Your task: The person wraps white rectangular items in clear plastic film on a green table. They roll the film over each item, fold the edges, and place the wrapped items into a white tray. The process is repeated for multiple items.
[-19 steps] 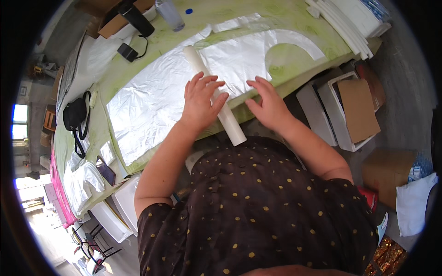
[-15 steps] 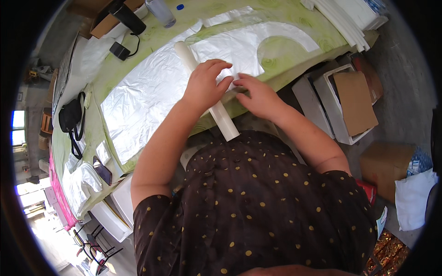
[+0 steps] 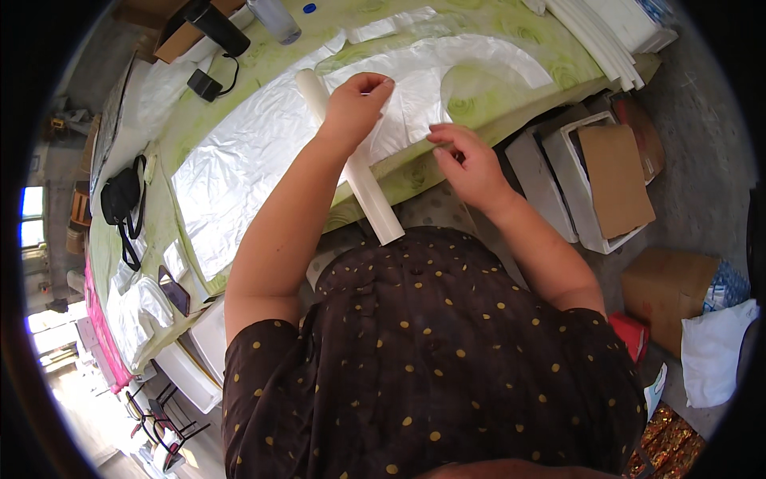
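Observation:
A long white tube-shaped roll (image 3: 369, 195) slants across the table, its near end sticking out over the edge towards my body. Above its middle is my left hand (image 3: 353, 108), with thumb and forefinger tips pressed together; whatever is between them is too small to make out. To the right, my right hand (image 3: 474, 166) hovers by the table's near edge, fingers curled and thumb apart, with nothing visible in it. Beneath both lies a crinkled, shiny white plastic sheet (image 3: 239, 152), with a rounded cut-out on its right side.
The table has a green patterned cover (image 3: 415, 174). At its back stand a black cylinder (image 3: 217, 28) and a clear bottle (image 3: 275, 20). A black bag (image 3: 122, 195) lies left; white rolls (image 3: 586, 36) lie far right. Below right are white boxes (image 3: 558, 188) and a cardboard carton (image 3: 669, 299).
My hands have moved apart: the left went up and slightly back over the roll, the right went down and rightward. The left thumb and forefinger have come together.

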A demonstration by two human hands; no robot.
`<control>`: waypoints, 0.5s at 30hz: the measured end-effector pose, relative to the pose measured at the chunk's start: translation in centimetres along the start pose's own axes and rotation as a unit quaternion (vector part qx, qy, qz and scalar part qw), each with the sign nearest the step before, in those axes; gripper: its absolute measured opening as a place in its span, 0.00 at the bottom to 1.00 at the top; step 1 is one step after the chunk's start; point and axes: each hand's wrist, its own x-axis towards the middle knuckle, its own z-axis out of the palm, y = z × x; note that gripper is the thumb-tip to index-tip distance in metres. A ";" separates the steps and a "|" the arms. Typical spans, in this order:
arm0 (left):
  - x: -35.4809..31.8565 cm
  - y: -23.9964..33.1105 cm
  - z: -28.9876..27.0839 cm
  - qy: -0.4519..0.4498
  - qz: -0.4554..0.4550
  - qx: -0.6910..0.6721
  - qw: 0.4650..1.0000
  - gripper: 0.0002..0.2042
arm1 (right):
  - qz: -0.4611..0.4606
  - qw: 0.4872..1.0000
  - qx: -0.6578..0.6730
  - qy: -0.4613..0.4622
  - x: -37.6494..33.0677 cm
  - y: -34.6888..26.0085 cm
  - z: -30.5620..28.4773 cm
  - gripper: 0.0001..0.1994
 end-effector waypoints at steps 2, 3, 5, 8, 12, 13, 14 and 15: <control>-1.2 0.8 -0.5 0.016 -0.003 -0.035 0.999 0.15 | 0.004 0.998 -0.064 -0.029 3.0 0.3 0.1 0.16; -1.6 1.0 -0.7 0.024 -0.004 -0.052 0.998 0.15 | 0.005 0.995 -0.095 -0.042 4.8 0.6 0.3 0.17; -2.4 1.6 -0.7 0.006 0.007 -0.059 0.998 0.16 | -0.037 0.956 -0.289 0.003 9.4 3.3 0.6 0.23; -3.0 2.2 -1.6 -0.035 -0.008 -0.086 0.996 0.20 | -0.091 0.889 -0.439 0.095 13.4 2.8 1.9 0.30; -3.1 3.7 -3.3 0.054 0.028 -0.245 0.967 0.30 | -0.282 0.861 -0.423 0.013 14.2 -1.0 5.2 0.33; -2.7 3.8 -4.1 0.085 0.027 -0.281 0.956 0.25 | -0.332 0.875 -0.351 0.030 13.5 -3.1 6.3 0.30; -2.4 3.5 -5.3 0.079 0.039 -0.297 0.951 0.22 | -0.357 0.881 -0.311 0.016 12.6 -4.2 7.2 0.29; -2.3 2.9 -6.9 0.073 0.050 -0.312 0.946 0.19 | -0.380 0.885 -0.270 0.002 11.8 -5.1 7.9 0.28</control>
